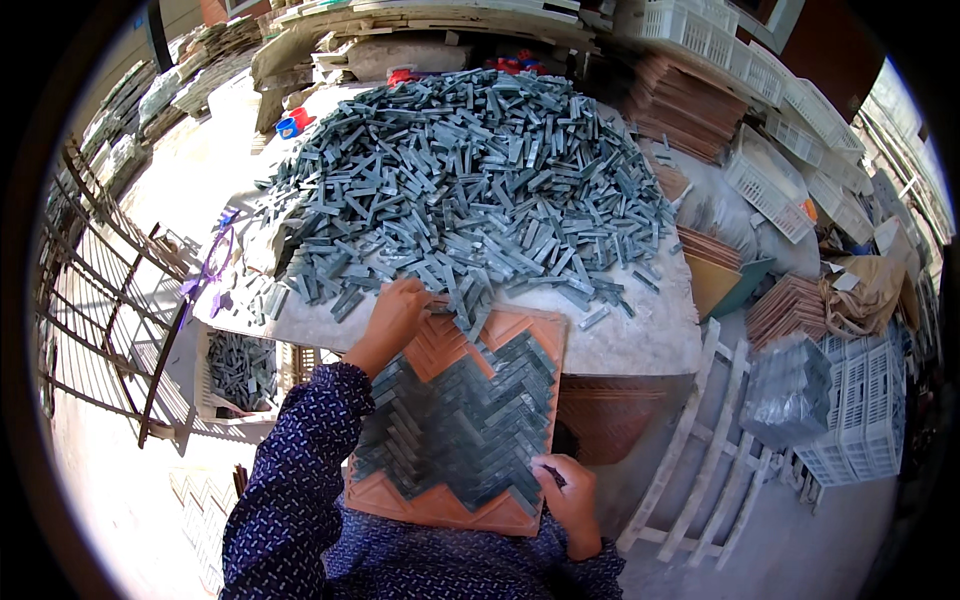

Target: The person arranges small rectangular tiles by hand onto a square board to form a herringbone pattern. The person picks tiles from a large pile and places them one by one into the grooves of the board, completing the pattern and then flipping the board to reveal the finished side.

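An orange mould tray point(440, 508) with herringbone grooves leans between my body and the table's front edge. Dark grey-green stone strips point(470, 410) fill its middle in a zigzag pattern, while bare orange grooves show at the top and bottom. My left hand point(398, 312) is at the tray's upper left edge, close to the loose strips, with its fingers curled in a pinch; what they hold is hidden. At the tray's lower right edge, my right hand point(570, 497) is closed, thumb near the strips. Something dark shows between its fingers, too small to name.
A large heap of loose stone strips point(470, 180) covers the pale table point(640, 345). Below left stands a crate point(207, 390) of strips. To the right are a white wooden pallet point(690, 450), white plastic crates point(860, 420) and stacked orange trays point(785, 312). A metal railing point(110, 300) stands left.
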{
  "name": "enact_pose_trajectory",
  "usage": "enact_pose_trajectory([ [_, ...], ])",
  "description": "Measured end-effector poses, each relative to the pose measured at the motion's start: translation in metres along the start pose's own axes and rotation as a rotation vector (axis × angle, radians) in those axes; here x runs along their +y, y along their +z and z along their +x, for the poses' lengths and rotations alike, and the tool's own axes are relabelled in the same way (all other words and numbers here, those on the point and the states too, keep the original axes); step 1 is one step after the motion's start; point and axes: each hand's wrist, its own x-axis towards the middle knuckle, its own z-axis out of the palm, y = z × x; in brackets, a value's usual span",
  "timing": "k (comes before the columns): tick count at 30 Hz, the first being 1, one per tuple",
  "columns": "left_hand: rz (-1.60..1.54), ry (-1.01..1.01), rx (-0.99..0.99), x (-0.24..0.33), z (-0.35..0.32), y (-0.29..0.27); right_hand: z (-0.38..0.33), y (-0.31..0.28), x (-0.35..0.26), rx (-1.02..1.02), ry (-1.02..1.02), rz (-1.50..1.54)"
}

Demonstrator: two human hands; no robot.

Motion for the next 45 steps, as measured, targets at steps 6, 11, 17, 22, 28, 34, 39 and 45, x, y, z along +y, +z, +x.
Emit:
enact_pose_trajectory([
  [6,-0.001,0.06,0.007,-0.004,0.001,-0.019,-0.006,-0.007,0.012,0.06,-0.013,0.014],
  [11,-0.086,-0.104,-0.012,0.004,-0.027,-0.025,-0.003,-0.003,0.009,0.023,-0.002,0.023],
  [17,-0.34,0.067,-0.01,0.063,-0.046,-0.019,-0.001,0.004,0.001,-0.027,0.003,0.027],
  [22,-0.56,-0.099,-0.065,0.096,-0.056,-0.008,0.002,0.002,-0.006,-0.034,0.022,0.004],
  [28,-0.515,-0.035,0.032,0.123,-0.1,0.002,0.055,0.014,-0.016,-0.012,-0.155,-0.022],
  [34,-0.51,-0.051,0.06,0.123,-0.14,-0.011,0.144,0.063,-0.01,-0.033,-0.209,-0.22],
  [39,-0.567,-0.16,0.046,0.112,-0.172,-0.027,0.184,0.098,-0.011,-0.002,-0.153,-0.606],
  [45,-0.597,-0.286,0.088,0.099,-0.197,-0.042,0.144,0.068,-0.02,-0.056,0.024,-0.258],
])
